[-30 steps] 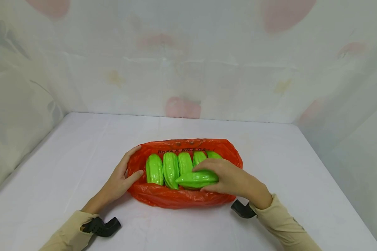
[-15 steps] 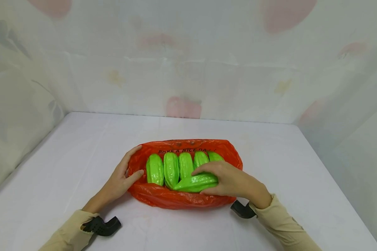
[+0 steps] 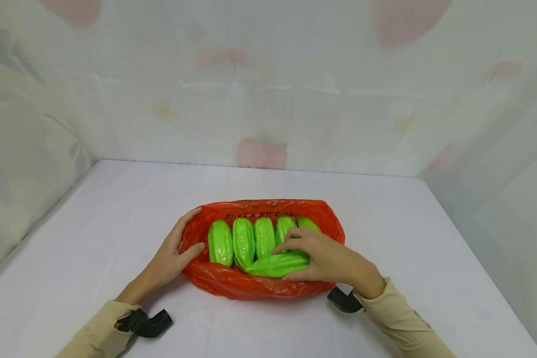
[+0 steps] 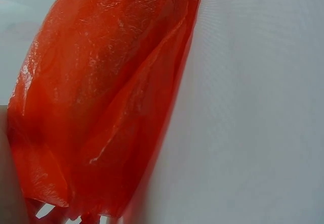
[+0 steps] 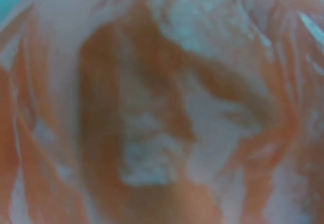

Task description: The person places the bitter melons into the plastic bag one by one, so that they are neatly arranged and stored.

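Observation:
A red plastic bag (image 3: 250,286) lies with its mouth spread wide in the head view. Several glossy green ridged fruits, one of them a fruit (image 3: 220,242) at the left end, stand side by side inside it. My right hand (image 3: 324,256) reaches over the near right rim and grips another green ridged fruit (image 3: 275,264), which lies crosswise in front of the row. Its right end is hidden by the hand. My left hand (image 3: 172,253) holds the bag's left rim, thumb on the inner side. Red plastic (image 4: 106,97) fills much of the left wrist view; the right wrist view is blurred.
The bag rests on a white-covered table (image 3: 130,209). Pale patterned cloth (image 3: 268,99) hangs behind it and at both sides. A black wrist mount (image 3: 145,323) sits on the left forearm, another mount (image 3: 345,299) on the right.
The fruit in my right hand has moved down and toward the near rim, tilting slightly. The right fingers now bend more over it. My left hand stays at the rim.

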Tool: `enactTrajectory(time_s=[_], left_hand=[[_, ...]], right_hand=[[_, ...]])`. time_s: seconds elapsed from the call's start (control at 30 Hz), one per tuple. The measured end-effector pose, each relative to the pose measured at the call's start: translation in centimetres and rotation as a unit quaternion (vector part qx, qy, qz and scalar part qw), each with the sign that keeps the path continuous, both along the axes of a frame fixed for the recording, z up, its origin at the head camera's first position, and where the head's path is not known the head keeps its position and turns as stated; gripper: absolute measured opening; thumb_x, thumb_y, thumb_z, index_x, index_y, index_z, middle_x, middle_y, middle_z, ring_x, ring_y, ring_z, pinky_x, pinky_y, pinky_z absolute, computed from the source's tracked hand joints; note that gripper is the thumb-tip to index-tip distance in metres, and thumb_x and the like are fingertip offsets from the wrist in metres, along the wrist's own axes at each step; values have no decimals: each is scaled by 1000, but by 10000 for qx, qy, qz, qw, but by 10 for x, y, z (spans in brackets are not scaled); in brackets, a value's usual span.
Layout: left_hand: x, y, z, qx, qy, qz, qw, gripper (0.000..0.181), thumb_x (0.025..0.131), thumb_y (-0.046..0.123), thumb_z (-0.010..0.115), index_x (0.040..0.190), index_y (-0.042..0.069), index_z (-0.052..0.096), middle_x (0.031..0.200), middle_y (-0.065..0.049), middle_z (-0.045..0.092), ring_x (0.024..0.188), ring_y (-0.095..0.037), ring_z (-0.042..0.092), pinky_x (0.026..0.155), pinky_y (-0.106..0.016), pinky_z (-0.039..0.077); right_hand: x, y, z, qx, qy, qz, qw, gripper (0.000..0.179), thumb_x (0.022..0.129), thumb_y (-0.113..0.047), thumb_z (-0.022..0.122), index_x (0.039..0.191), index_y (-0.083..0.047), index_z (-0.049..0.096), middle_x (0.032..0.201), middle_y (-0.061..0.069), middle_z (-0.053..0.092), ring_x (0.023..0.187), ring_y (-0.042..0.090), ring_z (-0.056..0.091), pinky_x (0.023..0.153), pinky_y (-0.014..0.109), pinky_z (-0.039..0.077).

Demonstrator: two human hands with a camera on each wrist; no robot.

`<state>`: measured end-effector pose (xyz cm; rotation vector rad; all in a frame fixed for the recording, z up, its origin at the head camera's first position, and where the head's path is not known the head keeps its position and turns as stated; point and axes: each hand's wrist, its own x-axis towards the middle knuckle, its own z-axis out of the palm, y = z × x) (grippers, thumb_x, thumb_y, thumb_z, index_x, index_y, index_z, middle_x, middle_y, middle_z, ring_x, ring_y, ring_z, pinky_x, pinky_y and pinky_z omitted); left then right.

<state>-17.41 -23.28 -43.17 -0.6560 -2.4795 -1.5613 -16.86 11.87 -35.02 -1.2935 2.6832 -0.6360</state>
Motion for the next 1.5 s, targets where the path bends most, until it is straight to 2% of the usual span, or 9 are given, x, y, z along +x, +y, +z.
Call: enactTrajectory(time_s=[0.17, 0.33, 0.6, 0.77, 1.0, 1.27, 1.5], left_hand=[[0, 0, 0, 9, 4, -5, 10000, 73, 94, 3, 61, 157, 20, 26, 154, -12, 39, 131, -6, 46, 101, -7, 35], [-1, 0, -1, 37, 31, -21, 10000, 74, 94, 2, 61, 157, 20, 26, 153, -13, 39, 131, -6, 46, 101, -6, 35], [-1, 0, -1, 42, 70, -15, 10000, 74, 94, 2, 61, 157, 19, 26, 154, -12, 39, 131, -5, 46, 102, -6, 34], [-1, 0, 0, 67, 66, -28, 10000, 74, 94, 2, 61, 157, 19, 26, 153, -13, 39, 131, -5, 46, 102, -6, 34], [0, 0, 1, 50, 44, -31, 10000, 74, 94, 2, 61, 157, 19, 26, 153, -13, 40, 131, -6, 46, 102, -6, 34], [0, -1, -1, 22, 97, -37, 9999, 74, 94, 2, 61, 157, 19, 26, 153, -13, 40, 131, -5, 45, 102, -6, 34], [1, -1, -1, -14, 101, -38, 9999, 74, 94, 2, 61, 157, 20, 26, 153, -13, 40, 132, -6, 45, 103, -6, 33]], right_hand=[[-2, 0, 2, 27, -139, 15, 9999, 38, 83, -38, 79, 116, -21, 72, 113, -8, 69, 106, 11, 62, 93, 31, 51], [-3, 1, 6, 4, -220, 91, 9997, 35, 85, -38, 78, 113, -19, 73, 110, -8, 72, 103, 8, 65, 92, 29, 53], [-3, 3, 5, 220, -349, 230, 9989, 30, 88, -40, 74, 112, -22, 76, 101, -11, 67, 90, 3, 57, 80, 22, 49], [-3, 2, 4, 306, -550, 304, 9976, 26, 85, -34, 78, 108, -22, 77, 101, -12, 71, 90, 0, 59, 78, 19, 49], [-2, 1, 3, 313, -313, 285, 9986, 22, 86, -27, 78, 107, -21, 76, 101, -11, 71, 91, 2, 61, 81, 21, 50], [0, -3, 2, 360, -580, 257, 9973, 22, 84, -17, 78, 106, -18, 76, 97, -9, 69, 79, 2, 52, 70, 16, 47], [1, -4, -1, 366, -278, 95, 9989, 20, 84, -20, 79, 104, -17, 76, 95, -8, 67, 75, 3, 51, 66, 15, 43]])
